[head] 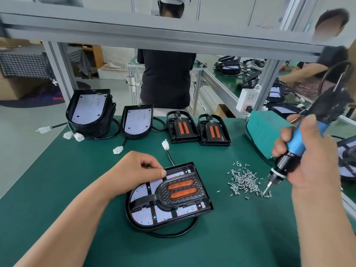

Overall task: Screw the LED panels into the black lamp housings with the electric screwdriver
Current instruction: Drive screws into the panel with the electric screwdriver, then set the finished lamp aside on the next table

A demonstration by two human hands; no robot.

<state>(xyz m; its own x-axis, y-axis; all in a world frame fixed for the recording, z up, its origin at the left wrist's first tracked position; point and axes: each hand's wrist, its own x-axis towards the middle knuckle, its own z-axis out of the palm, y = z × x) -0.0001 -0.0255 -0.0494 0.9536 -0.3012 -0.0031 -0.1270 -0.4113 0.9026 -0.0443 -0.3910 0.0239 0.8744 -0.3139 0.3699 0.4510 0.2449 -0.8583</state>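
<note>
Green-matted worktop [77, 170], near middle: curled left hand [138, 170] thumbs the far rim of the black plastic lamp housing [204, 193] seating a white LED panel [142, 214]. The housing is probably light and rigid, best held by its rims. Right hand [312, 160] grips the blue electric screwdriver [294, 145], bit among loose silver screws [244, 182].

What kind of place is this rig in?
Likely a factory lamp assembly line: green-matted workbench, stacked black lamp housings holding LED panels, a loose pile of screws, an electric screwdriver in the right hand. Another person is beyond the bench.
</note>
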